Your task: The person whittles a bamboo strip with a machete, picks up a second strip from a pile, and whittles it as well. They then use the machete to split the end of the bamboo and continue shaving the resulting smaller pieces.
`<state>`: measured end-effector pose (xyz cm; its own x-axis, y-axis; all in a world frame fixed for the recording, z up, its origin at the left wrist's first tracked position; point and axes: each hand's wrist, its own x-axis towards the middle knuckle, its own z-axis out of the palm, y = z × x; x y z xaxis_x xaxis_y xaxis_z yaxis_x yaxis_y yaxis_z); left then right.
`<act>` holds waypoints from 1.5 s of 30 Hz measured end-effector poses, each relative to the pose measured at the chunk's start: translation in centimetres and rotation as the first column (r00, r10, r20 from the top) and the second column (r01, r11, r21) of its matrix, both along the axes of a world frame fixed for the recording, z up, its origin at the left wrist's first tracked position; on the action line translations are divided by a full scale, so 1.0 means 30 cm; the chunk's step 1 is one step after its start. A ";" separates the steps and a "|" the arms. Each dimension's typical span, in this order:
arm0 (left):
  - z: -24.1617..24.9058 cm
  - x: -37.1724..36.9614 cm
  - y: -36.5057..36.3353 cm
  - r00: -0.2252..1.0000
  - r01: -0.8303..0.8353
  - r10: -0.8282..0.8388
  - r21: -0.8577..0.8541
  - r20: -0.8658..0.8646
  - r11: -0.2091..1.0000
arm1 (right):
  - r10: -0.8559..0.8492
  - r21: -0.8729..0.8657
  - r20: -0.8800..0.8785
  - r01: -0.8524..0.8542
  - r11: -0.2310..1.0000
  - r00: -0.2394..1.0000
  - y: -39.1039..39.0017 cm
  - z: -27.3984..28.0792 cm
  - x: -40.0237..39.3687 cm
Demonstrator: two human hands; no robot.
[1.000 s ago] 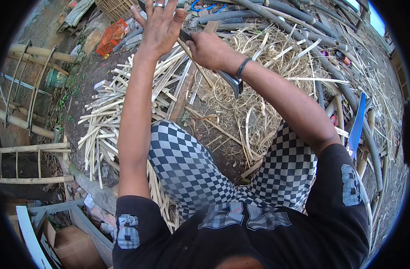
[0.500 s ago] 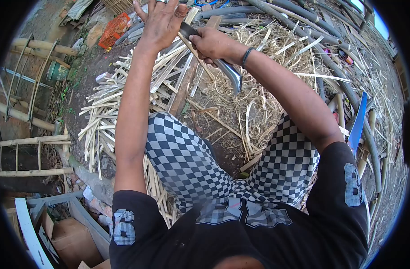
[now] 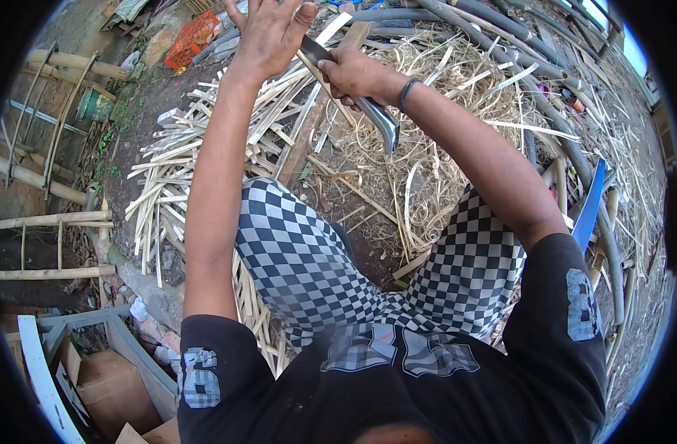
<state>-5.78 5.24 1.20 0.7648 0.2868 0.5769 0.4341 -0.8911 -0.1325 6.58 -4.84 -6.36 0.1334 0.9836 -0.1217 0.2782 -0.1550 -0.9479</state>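
Observation:
My right hand [image 3: 357, 76] is closed round a knife with a shiny, curved metal handle [image 3: 383, 122]. Its dark blade [image 3: 314, 50] points up and left, towards my left hand [image 3: 268, 37]. My left hand is at the top edge, its visible fingers apart and some fingertips cut off by the frame. A thin pale strip [image 3: 317, 76] runs beside the blade, close to the left palm; whether the hand touches it I cannot tell. Below the hands, a wooden plank [image 3: 305, 140] lies between pale split strips [image 3: 164, 181] and curly shavings [image 3: 420, 140].
My knees in checkered trousers [image 3: 301, 244] flank the work spot. A blue saw blade [image 3: 590, 207] is at the right, beside long dark poles [image 3: 549, 111]. An orange crate [image 3: 190, 41] lies at the upper left, a cardboard box [image 3: 116, 392] at the lower left.
The view has shifted slightly, and my left hand sits a little higher in it, with more of its fingers cut off. The right hand keeps its hold on the knife.

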 end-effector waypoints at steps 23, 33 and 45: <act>-0.026 0.012 0.034 0.997 -0.034 0.031 0.048 0.065 0.998 | -0.327 0.513 0.389 0.093 0.853 0.861 0.032 -0.060 -0.092; -0.036 0.017 0.058 1.000 -0.004 0.004 -0.011 -0.008 1.000 | -0.022 0.066 0.233 0.007 0.998 0.972 0.005 -0.061 -0.017; -0.063 0.054 0.021 0.985 0.135 -0.147 0.120 0.094 0.984 | -0.353 0.443 0.456 0.135 0.886 0.817 0.019 -0.182 -0.049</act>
<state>-4.16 5.87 -0.69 0.7285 0.1090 0.6763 0.3216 -0.9261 -0.1971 5.10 -4.26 -11.83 0.3103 0.8610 0.4029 0.7379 0.0490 -0.6731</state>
